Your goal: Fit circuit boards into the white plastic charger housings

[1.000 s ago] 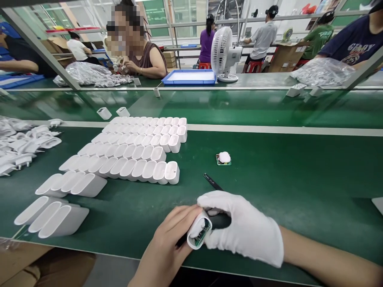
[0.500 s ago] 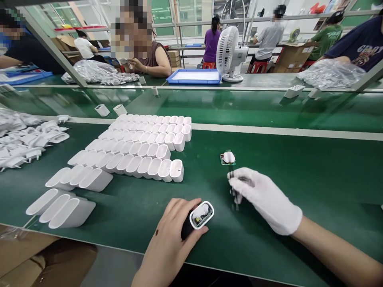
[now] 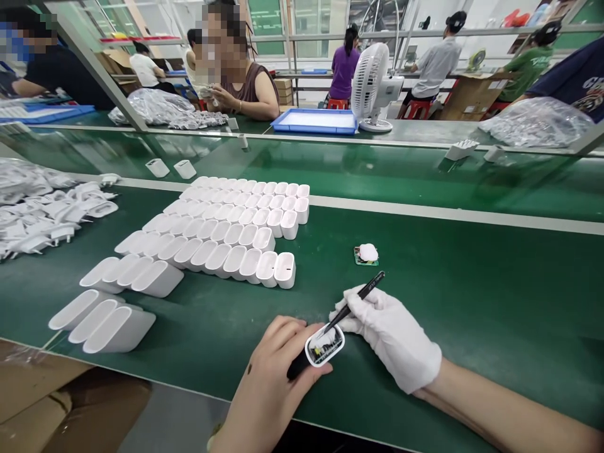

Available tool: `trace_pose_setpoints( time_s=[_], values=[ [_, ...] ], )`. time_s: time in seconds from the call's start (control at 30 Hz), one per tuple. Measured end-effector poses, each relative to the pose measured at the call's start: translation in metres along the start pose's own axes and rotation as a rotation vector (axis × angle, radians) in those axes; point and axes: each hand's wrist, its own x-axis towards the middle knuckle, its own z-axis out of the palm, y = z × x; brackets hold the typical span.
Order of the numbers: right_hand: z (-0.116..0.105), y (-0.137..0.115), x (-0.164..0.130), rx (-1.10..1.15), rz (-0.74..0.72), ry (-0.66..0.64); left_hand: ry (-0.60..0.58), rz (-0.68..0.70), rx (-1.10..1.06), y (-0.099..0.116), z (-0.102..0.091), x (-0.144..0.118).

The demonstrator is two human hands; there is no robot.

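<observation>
white open-ended shell (image 3: 324,345), circuit board visible inside.

L hand (image 3: 271,377) bare, fingers curled in a grip; R hand (image 3: 394,336) gloved, pinched shut, forearm extended rightward.

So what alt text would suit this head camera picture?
A bare left hand steadies a white plastic shell on the green mat while the white-gloved right hand pokes black tweezers into it; rows of empty white shells lie beyond.
</observation>
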Motion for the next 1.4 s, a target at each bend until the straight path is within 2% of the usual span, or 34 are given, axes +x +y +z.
trace_pose_setpoints(
  time_s=[0.17, 0.3, 0.47, 0.63, 0.93, 1.07, 1.17, 1.27, 1.4],
  values=[
    [0.002, 0.004, 0.001, 0.032, -0.007, 0.033, 0.031, 0.016, 0.033, -0.004, 0.001, 0.0],
    [0.002, 0.004, 0.0, -0.003, 0.003, -0.01, 0.002, 0.032, 0.046, -0.006, 0.002, 0.0],
    [0.001, 0.003, 0.0, -0.009, -0.003, 0.01, 0.01, 0.006, 0.042, -0.005, 0.001, 0.0],
    [-0.001, 0.004, -0.003, -0.08, -0.067, -0.038, 0.005, 0.001, 0.014, -0.003, 0.002, 0.0],
    [0.003, 0.006, -0.013, -0.368, -0.13, 0.19, -0.051, -0.061, -0.093, 0.008, -0.003, 0.002],
    [-0.001, 0.006, -0.014, -0.28, -0.193, 0.173, -0.025, -0.055, -0.078, 0.007, -0.003, 0.002],
    [-0.004, 0.003, -0.013, -0.184, -0.248, 0.208, -0.008, -0.032, -0.066, 0.007, -0.002, 0.002],
    [-0.005, 0.001, -0.01, -0.171, -0.228, 0.2, 0.006, -0.003, -0.047, 0.006, -0.001, 0.002],
    [-0.002, 0.004, -0.007, -0.196, -0.178, 0.126, 0.012, -0.01, -0.03, 0.005, -0.001, 0.002]
  ],
)
